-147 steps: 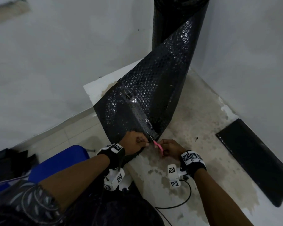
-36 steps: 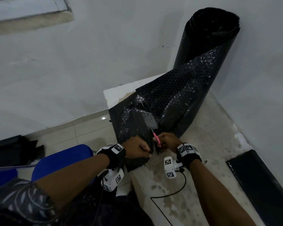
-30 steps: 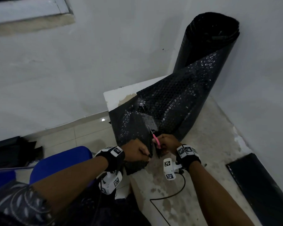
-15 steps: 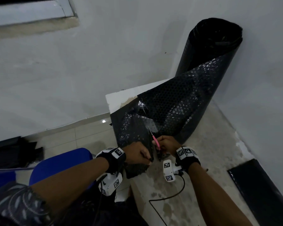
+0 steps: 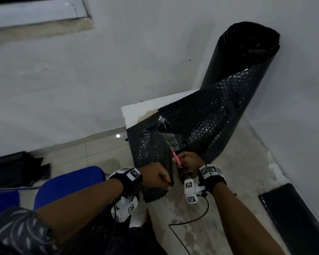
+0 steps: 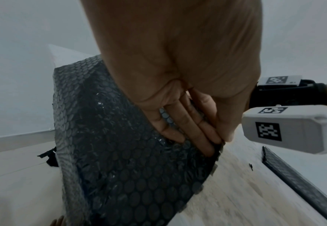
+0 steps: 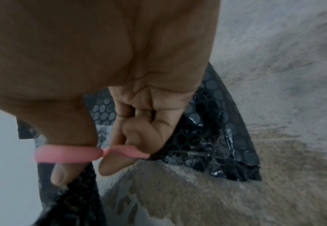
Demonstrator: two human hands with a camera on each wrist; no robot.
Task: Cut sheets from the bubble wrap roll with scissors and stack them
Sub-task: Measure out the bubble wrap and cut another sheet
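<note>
A black bubble wrap roll (image 5: 245, 57) stands in the wall corner, its loose sheet (image 5: 197, 122) trailing down over the stained ledge toward me. My left hand (image 5: 157, 179) grips the near edge of the part-cut flap (image 6: 120, 152), fingers (image 6: 187, 126) curled round it. My right hand (image 5: 188, 161) holds pink-handled scissors (image 5: 176, 160), thumb and fingers through the pink loops (image 7: 69, 155). The blades (image 5: 169, 145) point up into the sheet along the cut line.
A stack of black cut sheets (image 5: 298, 223) lies at the right by the wall. The ledge (image 5: 247, 172) ends at a white corner (image 5: 136, 111); tiled floor, a blue chair (image 5: 68, 183) and dark bags (image 5: 13, 168) lie left. A black cable (image 5: 191, 219) crosses the ledge.
The scissors and my right hand have advanced up the sheet, lengthening the cut. My left hand keeps hold of the flap, and the view has tilted upward.
</note>
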